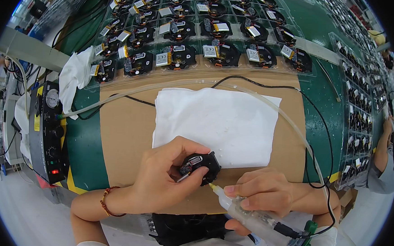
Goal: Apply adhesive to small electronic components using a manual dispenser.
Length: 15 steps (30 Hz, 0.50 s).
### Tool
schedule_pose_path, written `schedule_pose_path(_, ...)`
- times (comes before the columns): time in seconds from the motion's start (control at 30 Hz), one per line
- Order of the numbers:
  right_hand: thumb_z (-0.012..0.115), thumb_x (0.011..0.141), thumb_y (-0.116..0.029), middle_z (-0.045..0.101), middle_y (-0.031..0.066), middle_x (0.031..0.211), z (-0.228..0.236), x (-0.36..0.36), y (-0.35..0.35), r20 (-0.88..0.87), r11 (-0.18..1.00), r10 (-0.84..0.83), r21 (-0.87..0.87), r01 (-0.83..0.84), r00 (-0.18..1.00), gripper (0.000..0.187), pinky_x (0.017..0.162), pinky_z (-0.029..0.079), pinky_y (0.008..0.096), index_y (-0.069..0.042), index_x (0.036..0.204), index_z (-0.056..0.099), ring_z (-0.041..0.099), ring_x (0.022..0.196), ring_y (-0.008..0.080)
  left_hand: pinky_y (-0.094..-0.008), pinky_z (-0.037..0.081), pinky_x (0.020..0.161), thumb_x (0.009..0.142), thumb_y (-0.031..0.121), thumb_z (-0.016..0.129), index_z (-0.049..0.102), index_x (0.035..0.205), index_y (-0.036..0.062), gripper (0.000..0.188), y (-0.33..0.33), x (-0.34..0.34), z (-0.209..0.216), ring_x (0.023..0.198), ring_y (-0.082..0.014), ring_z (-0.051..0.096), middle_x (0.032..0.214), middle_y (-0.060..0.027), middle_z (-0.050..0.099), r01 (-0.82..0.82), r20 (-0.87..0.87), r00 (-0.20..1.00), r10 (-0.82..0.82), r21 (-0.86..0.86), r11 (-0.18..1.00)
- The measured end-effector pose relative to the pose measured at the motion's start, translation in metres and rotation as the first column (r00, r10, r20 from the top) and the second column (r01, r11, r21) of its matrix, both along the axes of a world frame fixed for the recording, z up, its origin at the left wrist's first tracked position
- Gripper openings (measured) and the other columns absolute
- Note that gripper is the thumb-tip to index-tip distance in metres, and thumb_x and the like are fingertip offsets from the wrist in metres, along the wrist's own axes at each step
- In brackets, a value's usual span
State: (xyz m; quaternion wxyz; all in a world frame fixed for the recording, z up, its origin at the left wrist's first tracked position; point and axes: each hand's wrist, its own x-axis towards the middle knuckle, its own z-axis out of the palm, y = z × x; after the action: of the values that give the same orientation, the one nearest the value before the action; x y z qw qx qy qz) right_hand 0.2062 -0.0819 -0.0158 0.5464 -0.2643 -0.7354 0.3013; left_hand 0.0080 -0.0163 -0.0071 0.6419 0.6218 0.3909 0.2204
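My left hand (169,168) is closed around a small black round electronic housing (210,162), fingers on its edge and thumb across its near side. A circuit part and a silvery piece show in it; the palm side is hidden. My right hand (265,190) grips a translucent glue dispensing syringe (254,221) with a green cap at its back end. The syringe's yellowish needle tip (213,186) is at the housing's lower edge; whether it touches I cannot tell. Beneath both hands lies a white cloth (215,124) on brown cardboard (123,141).
Clear trays (196,69) of similar black housings with silvery batteries fill the far side; another tray stack (358,110) stands right. A black dispenser controller (50,132) sits left, its clear hose (292,120) arching across to the syringe. Tweezers (329,80) lie far right. Another person's arm (383,145) shows at the right.
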Motion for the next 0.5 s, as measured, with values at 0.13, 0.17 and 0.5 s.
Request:
schedule_pose_path(0.13,0.078,0.068,-0.011,0.060,0.0225,0.089,-0.0021,-0.0008,0.0005,-0.014,1.000,0.000,0.000,0.000,1.000,0.047,0.041,0.046,0.0281,0.001,0.100,0.046,0.056,0.051,0.0226,-0.0176,0.046,0.050,0.079,-0.001,0.065,0.055,0.103,-0.0008,0.026,0.0001,-0.0005,-0.0002,0.064,-0.0029,0.058,0.072,-0.0042,0.063,0.005,-0.011,1.000,-0.005,0.025,1.000)
schedule_pose_path(0.17,0.078,0.068,-0.011,0.060,0.0225,0.089,-0.0013,-0.0007,0.0001,-0.011,1.000,-0.002,0.000,0.002,1.000,0.047,0.041,0.046,0.0281,0.001,0.100,0.046,0.056,0.051,0.0226,-0.0176,0.046,0.050,0.079,-0.001,0.065,0.055,0.103,-0.0009,0.026,-0.0003,0.0005,0.0001,0.064,-0.0029,0.058,0.072,-0.0041,0.063,-0.008,0.004,1.000,0.008,0.017,1.000)
schedule_pose_path(0.5,0.078,0.067,-0.012,0.060,0.0211,0.088,0.0030,0.0014,-0.0015,-0.024,1.000,-0.003,-0.014,0.003,1.000,0.043,0.040,0.046,0.0280,0.000,0.097,0.048,0.056,0.050,0.0218,-0.0177,0.046,0.050,0.079,-0.001,0.065,0.055,0.104,-0.0011,0.027,0.0006,-0.0001,0.0003,0.063,-0.0030,0.057,0.072,-0.0046,0.063,0.032,-0.027,0.999,-0.032,0.017,0.999)
